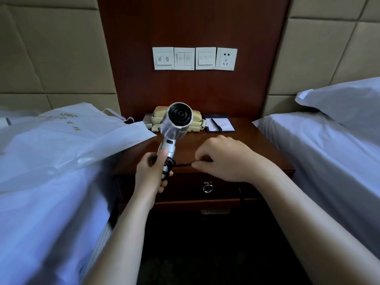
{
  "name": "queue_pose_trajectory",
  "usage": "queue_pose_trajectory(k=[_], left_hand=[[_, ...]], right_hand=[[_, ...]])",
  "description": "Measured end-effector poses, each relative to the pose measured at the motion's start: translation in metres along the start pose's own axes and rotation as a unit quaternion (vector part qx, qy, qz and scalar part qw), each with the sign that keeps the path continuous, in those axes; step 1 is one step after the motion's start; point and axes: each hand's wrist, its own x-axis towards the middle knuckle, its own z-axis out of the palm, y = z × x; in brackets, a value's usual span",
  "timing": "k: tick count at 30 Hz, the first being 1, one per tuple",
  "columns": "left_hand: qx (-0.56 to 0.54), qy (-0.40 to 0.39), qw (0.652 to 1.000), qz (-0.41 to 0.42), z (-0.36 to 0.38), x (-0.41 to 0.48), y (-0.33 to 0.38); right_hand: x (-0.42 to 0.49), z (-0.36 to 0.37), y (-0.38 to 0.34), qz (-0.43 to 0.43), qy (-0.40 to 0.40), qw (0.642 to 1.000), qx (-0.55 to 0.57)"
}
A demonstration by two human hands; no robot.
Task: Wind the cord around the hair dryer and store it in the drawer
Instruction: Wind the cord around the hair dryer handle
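Observation:
A silver hair dryer (177,122) stands upright in the air over the nightstand, its round rear grille facing me. My left hand (151,172) grips its handle from the left. Several turns of the black cord (181,164) circle the lower handle, and a short taut stretch runs right to my right hand (224,158), which pinches it between curled fingers. Below my hands is the dark wooden drawer (185,190) with a metal ring pull (207,187); it is closed.
The nightstand top (246,145) carries a beige telephone (197,120) and a notepad with pen (220,124) at the back. A white plastic bag (67,138) lies on the left bed, overhanging the nightstand. Another bed (320,153) is at right. Wall switches and a socket (226,59) sit above.

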Motion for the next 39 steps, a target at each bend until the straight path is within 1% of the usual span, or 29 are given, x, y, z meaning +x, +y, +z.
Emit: queue_pose_trajectory(k=[2, 5, 7, 10, 12, 14, 18, 22, 24, 25, 26, 28, 30, 31, 33, 34, 36, 39], left_hand=[[0.102, 0.009, 0.994, 0.043, 0.001, 0.0, -0.001], [0.287, 0.011, 0.952, 0.101, 0.005, -0.001, -0.004], [0.339, -0.018, 0.933, 0.124, 0.008, -0.004, -0.006], [0.335, -0.064, 0.927, 0.156, 0.007, -0.01, -0.004], [0.344, -0.074, 0.92, 0.17, 0.008, -0.015, 0.0], [0.382, -0.064, 0.905, 0.178, 0.011, -0.022, 0.004], [0.43, -0.016, 0.885, 0.177, 0.016, -0.028, 0.007], [0.473, 0.01, 0.851, 0.225, 0.015, -0.027, 0.008], [0.478, 0.008, 0.851, 0.218, 0.011, -0.026, 0.009], [0.478, 0.005, 0.853, 0.211, 0.01, -0.026, 0.01], [0.475, 0.002, 0.856, 0.205, 0.008, -0.026, 0.01], [0.472, -0.004, 0.861, 0.192, 0.006, -0.027, 0.011], [0.469, -0.007, 0.864, 0.182, 0.003, -0.026, 0.011], [0.466, -0.005, 0.866, 0.179, 0.002, -0.024, 0.01], [0.461, 0.004, 0.871, 0.172, 0.0, -0.02, 0.008], [0.458, 0.008, 0.873, 0.169, -0.001, -0.018, 0.008], [0.457, 0.012, 0.874, 0.162, -0.003, -0.016, 0.006], [0.462, 0.003, 0.874, 0.151, -0.005, -0.015, 0.003]], right_hand=[[0.001, -0.001, -0.004, -0.015, 0.05, 0.999, -0.01], [0.003, 0.0, -0.004, -0.013, 0.083, 0.996, -0.002], [0.004, 0.0, 0.0, 0.002, 0.098, 0.995, 0.006], [0.005, -0.001, 0.01, 0.018, 0.12, 0.992, 0.028], [0.006, 0.0, 0.015, 0.028, 0.126, 0.99, 0.053], [0.007, 0.002, 0.014, 0.029, 0.124, 0.99, 0.062], [0.008, 0.009, 0.005, -0.011, 0.107, 0.992, 0.065], [0.008, 0.009, 0.012, -0.026, 0.105, 0.988, 0.107], [0.007, 0.007, 0.02, -0.042, 0.098, 0.988, 0.114], [0.006, 0.006, 0.024, -0.043, 0.095, 0.99, 0.094], [0.006, 0.006, 0.028, -0.033, 0.094, 0.993, 0.06], [0.004, 0.005, 0.036, 0.018, 0.092, 0.996, 0.009], [0.002, 0.004, 0.041, 0.061, 0.077, 0.995, 0.003], [0.001, 0.003, 0.043, 0.074, 0.058, 0.995, 0.022], [0.0, 0.004, 0.049, 0.076, 0.02, 0.99, 0.114], [0.0, 0.004, 0.052, 0.067, 0.015, 0.985, 0.159], [0.001, 0.005, 0.06, 0.044, 0.021, 0.979, 0.2], [0.0, 0.008, 0.067, 0.015, -0.015, 0.958, 0.284]])
